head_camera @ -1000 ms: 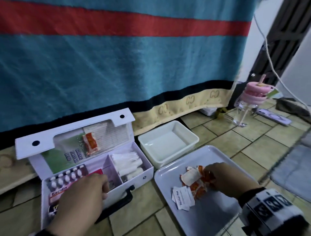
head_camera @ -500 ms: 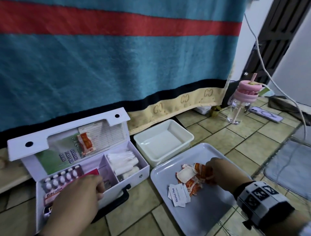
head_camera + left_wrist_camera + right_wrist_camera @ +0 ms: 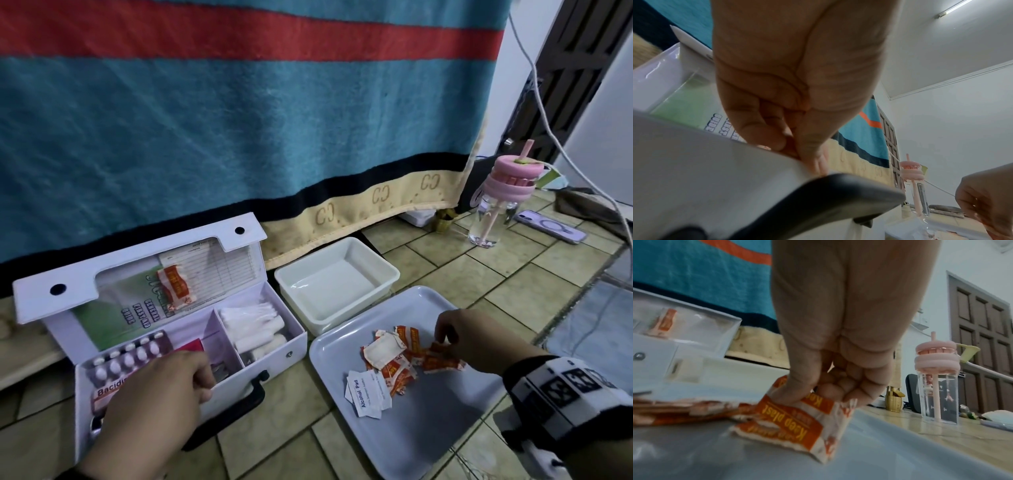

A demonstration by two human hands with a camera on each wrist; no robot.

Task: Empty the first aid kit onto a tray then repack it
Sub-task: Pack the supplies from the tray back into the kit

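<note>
The white first aid kit stands open on the tiled floor, its lid leaning back; inside are blister packs, a Bacidin box and white gauze rolls. My left hand grips the kit's front wall, thumb outside, fingers over the rim. Right of it lies the grey tray with a heap of orange plaster packets and alcohol pads. My right hand pinches one orange plaster packet at the heap's right edge, its lower end touching the tray.
An empty white tub sits behind the tray. A pink-lidded bottle and a phone stand at the far right. A striped blanket hangs behind everything. A white cable crosses the right side.
My right hand has stayed at the heap's right edge and now pinches a packet. The left hand keeps its hold on the kit. The head view has shifted a little.
</note>
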